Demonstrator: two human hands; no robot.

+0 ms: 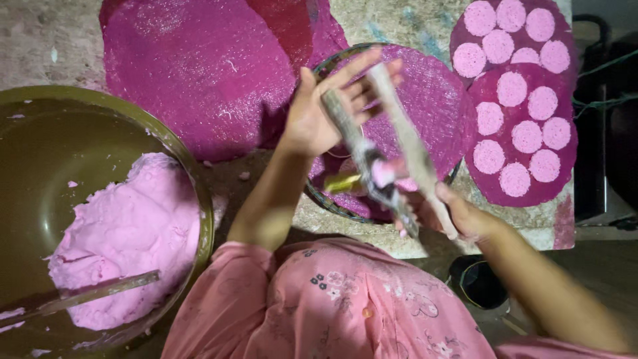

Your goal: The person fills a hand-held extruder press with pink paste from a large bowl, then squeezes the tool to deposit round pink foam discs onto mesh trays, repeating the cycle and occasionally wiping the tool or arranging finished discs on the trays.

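Biggest thing in view is the big olive-green bowl (40, 166) down at the near left, with a fat heap of soft pink dough (126, 239) piled against its right side and a stick-like stirrer (86, 292) lying across the lower part of it. Next up, the magenta round sheets (199, 73) spread out at the far side, glittery-wet looking, overlapping each other on the mottled work surface (372, 23). Over on the far right are two more dark magenta rounds (525, 133) dotted with pale pink discs (527, 136) laid in clusters. In the middle sits a round tray (332, 199) with another magenta sheet on it, and right above that the person holds a long two-handled metal press (389, 153), crusted with dough, a pink blob (383, 171) showing at its hinge. The left hand (319, 113) is up at the far ends of the handles, fingers spread and loosely resting on them; the right hand (458, 216) is wrapped tight round the near ends.
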